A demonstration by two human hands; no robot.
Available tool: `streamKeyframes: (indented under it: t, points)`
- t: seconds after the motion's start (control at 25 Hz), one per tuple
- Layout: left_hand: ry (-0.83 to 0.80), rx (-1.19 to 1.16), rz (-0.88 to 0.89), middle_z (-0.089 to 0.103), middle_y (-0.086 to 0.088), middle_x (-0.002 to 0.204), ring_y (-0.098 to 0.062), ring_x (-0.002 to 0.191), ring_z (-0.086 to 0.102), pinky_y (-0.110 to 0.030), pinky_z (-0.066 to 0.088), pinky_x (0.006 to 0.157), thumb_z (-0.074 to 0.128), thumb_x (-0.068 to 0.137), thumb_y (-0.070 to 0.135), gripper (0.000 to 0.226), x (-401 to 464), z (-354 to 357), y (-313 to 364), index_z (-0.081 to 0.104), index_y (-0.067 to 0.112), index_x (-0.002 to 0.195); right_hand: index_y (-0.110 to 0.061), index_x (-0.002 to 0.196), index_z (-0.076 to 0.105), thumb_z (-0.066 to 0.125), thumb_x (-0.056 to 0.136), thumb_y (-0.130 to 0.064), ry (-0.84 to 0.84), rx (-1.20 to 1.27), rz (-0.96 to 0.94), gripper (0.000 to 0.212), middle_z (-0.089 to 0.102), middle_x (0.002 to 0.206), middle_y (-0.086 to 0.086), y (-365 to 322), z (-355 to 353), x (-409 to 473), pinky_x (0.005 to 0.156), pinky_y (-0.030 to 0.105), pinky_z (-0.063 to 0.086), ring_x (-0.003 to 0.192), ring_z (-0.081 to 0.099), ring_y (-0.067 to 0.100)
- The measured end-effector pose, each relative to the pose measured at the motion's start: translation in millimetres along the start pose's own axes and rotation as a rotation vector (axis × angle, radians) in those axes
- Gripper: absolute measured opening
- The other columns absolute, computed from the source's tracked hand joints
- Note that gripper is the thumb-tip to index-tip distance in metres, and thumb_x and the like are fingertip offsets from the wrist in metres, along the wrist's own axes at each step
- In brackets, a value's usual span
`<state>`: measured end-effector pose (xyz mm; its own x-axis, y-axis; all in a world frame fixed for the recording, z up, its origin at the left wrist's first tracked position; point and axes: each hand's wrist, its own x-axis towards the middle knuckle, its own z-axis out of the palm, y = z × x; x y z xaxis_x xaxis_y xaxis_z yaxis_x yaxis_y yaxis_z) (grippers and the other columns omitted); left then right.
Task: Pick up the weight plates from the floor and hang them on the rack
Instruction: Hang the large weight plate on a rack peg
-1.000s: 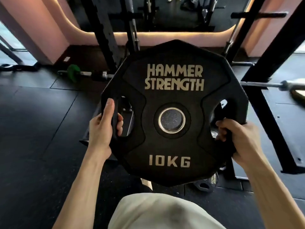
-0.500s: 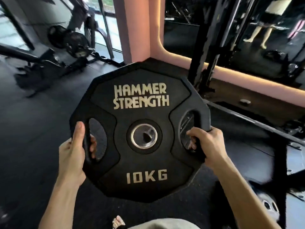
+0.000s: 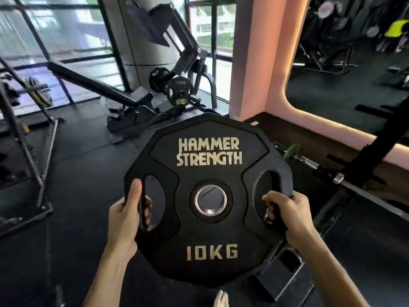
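A black 10 kg weight plate [image 3: 208,238] marked HAMMER STRENGTH is held upright in front of me, above the floor. My left hand [image 3: 125,220] grips its left rim, the thumb along the face and the fingers curled through the left handle slot. My right hand [image 3: 290,216] grips the right rim through the right slot. A machine at the back carries black plates [image 3: 177,87] on its side pegs. A black frame [image 3: 28,156] stands at the left edge.
A bench and a leg press machine [image 3: 137,103] stand ahead by the windows. A barbell with a green collar [image 3: 309,160] lies at the right near a pink pillar [image 3: 254,54]. A black object [image 3: 285,275] lies on the dark rubber floor under the plate.
The view has swung left across the gym; the pillar now sits right of centre and the leg press is ahead. Both hands keep the same grip on the plate.
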<state>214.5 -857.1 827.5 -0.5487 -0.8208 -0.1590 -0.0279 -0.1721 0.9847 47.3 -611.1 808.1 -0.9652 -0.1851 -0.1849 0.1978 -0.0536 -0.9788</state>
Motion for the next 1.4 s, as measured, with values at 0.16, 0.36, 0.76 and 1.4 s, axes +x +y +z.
streamKeyframes:
  t: [0.16,0.36,0.76,1.4]
  points:
    - [0.016,0.009,0.008,0.053,-0.005,0.053,-0.017,0.047,0.047,-0.029,0.037,0.049,0.058,0.081,0.064,0.06,107,14,7,0.059,0.005,0.069,0.0,0.065,0.052,0.066,0.076,0.005,-0.024,0.008,-0.004,0.018,0.043,0.048,0.014,3,67,93,0.043,0.031,0.04,0.039,0.039,0.022]
    - [0.051,0.024,0.049,0.053,-0.004,0.051,-0.016,0.045,0.047,-0.029,0.038,0.049,0.057,0.082,0.063,0.061,248,57,26,0.059,0.003,0.068,0.0,0.063,0.052,0.066,0.075,0.004,-0.036,0.0,0.004,0.019,0.044,0.048,0.016,-11,141,224,0.048,0.033,0.04,0.04,0.04,0.022]
    - [-0.045,0.014,0.04,0.054,-0.006,0.051,-0.019,0.045,0.047,-0.03,0.037,0.05,0.06,0.078,0.066,0.065,539,172,57,0.06,0.001,0.067,-0.001,0.058,0.051,0.063,0.076,0.008,0.049,0.03,-0.029,0.023,0.043,0.048,0.015,-49,261,470,0.046,0.033,0.041,0.04,0.039,0.022]
    - [-0.435,0.023,0.036,0.053,-0.005,0.051,-0.017,0.043,0.047,-0.025,0.04,0.045,0.062,0.073,0.07,0.064,959,507,107,0.062,0.006,0.064,-0.001,0.054,0.049,0.065,0.077,0.005,0.417,0.098,-0.077,0.028,0.043,0.047,0.012,-125,322,887,0.049,0.034,0.04,0.042,0.04,0.022]
